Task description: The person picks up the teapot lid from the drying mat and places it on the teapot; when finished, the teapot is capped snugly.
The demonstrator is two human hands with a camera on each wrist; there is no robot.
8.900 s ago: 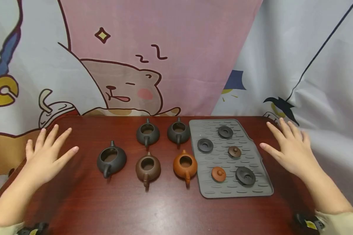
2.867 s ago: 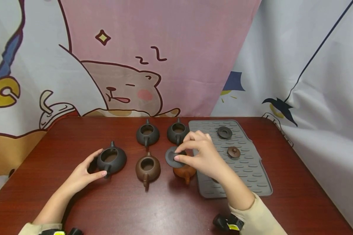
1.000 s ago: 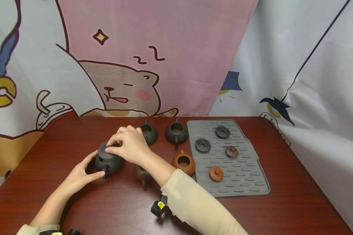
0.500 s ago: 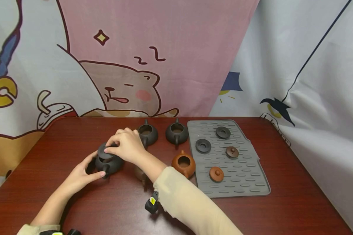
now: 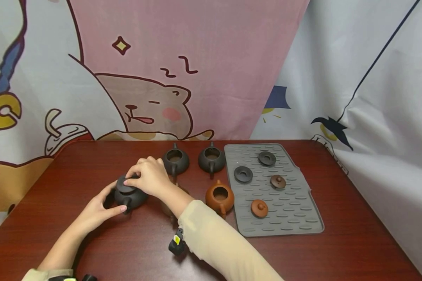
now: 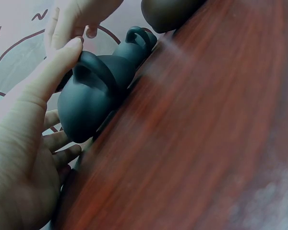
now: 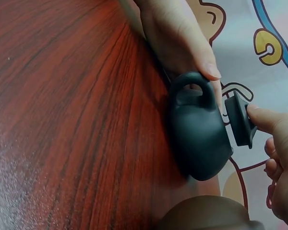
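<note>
At the table's left, my left hand (image 5: 95, 210) holds a dark grey teapot (image 5: 136, 199) from its left side, the thumb by the handle and the fingers around the far side. My right hand (image 5: 149, 175) pinches a dark lid (image 5: 126, 186) by its knob over the teapot's mouth. In the right wrist view a narrow gap shows between the lid (image 7: 239, 120) and the teapot (image 7: 201, 139), and the lid is slightly tilted. The left wrist view shows the teapot's handle (image 6: 98, 69) beside my left thumb; the lid is hidden there.
A brown teapot (image 5: 167, 208) is partly covered by my right forearm. Open dark teapots (image 5: 183, 164) (image 5: 204, 164) stand behind, an orange teapot (image 5: 212, 200) right of it. A grey mat (image 5: 281, 229) bears dark lids (image 5: 237, 175) (image 5: 272, 160), a brown lid (image 5: 278, 182) and an orange lid (image 5: 259, 208).
Since the first frame, my left hand has taken hold of the left teapot, and my right hand has carried the large dark lid from the mat to it. Lately the lid has lowered slightly.
</note>
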